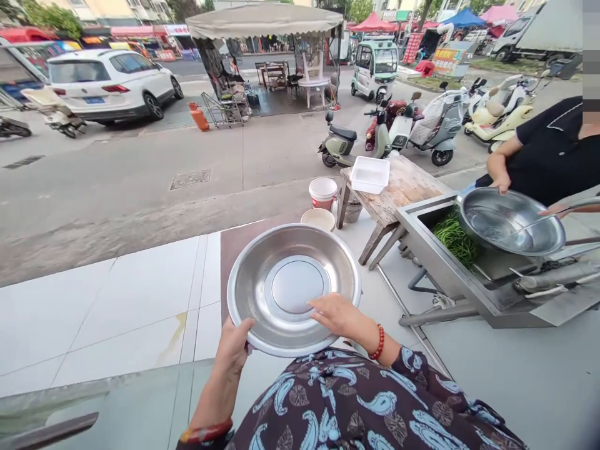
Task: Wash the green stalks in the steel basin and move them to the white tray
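A wide, shiny metal basin [262,269] is held tilted in front of my body, its inside facing me, with nothing visible in it. My left hand [235,340] grips its lower left rim, thumb over the edge. My right hand [335,314] reaches over the lower right rim with its fingers extended against the inner surface near the flat bottom; a red bead bracelet is on that wrist. On the right, another person's hands hold a second metal basin [513,222] over a steel sink [492,306], where long green vegetables [455,239] lie.
A worn wooden table [412,181] bears a white plastic tray [370,175]. Beside it stand a white-and-red bucket [323,195] and a round pale container [318,219]. Parked scooters [340,145], a white car [110,81] and a canopy [265,22] are farther off.
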`<state>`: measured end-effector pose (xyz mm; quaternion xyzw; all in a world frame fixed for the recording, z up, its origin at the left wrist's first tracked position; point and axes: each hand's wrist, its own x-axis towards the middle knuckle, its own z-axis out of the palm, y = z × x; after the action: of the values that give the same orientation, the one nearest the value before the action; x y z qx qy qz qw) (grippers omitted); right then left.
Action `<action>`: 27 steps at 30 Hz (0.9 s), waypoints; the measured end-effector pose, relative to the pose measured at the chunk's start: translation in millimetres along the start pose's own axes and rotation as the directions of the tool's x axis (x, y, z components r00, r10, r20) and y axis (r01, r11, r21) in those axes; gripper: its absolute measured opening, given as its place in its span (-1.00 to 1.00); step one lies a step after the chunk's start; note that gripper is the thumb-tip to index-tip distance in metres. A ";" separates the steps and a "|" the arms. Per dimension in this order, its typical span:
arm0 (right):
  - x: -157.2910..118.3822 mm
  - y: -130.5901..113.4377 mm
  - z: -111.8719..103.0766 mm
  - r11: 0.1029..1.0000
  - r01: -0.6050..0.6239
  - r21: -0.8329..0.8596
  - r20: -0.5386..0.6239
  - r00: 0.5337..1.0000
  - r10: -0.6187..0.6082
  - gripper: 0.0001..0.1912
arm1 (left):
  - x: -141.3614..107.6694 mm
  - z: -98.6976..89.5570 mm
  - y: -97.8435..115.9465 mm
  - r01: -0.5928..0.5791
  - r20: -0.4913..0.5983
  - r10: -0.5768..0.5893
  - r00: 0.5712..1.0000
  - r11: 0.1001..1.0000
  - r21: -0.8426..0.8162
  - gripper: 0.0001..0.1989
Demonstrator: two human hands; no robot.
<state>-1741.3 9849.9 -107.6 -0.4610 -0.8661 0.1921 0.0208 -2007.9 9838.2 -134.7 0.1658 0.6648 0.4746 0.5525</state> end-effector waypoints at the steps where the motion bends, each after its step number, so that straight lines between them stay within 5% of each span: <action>1: -1.9 1.9 -1.2 1.000 -0.018 -0.013 0.025 1.000 0.019 -0.60 | 0.9 4.6 1.6 0.000 0.010 0.000 1.000 1.000 0.005 -0.47; 5: -14.0 9.1 -1.9 0.997 -0.064 -0.049 0.158 0.985 0.071 -0.64 | 7.3 21.7 4.7 0.008 0.027 -0.009 1.000 1.000 0.020 -0.42; 11: -34.3 21.4 -4.9 0.981 -0.170 0.092 -0.064 0.982 0.177 -0.64 | 15.7 48.1 4.7 -0.026 0.098 0.022 0.995 0.999 0.040 -0.44; 27: -65.6 46.7 -6.2 0.960 -0.230 0.159 -0.182 0.949 0.257 -0.66 | 9.3 100.3 6.3 -0.062 0.265 0.024 0.964 0.989 0.136 -0.39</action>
<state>-1665.4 9822.3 -109.0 -0.5791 -0.7808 0.2041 0.1155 -1923.5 9893.1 -128.8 0.2810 0.6141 0.4114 0.6121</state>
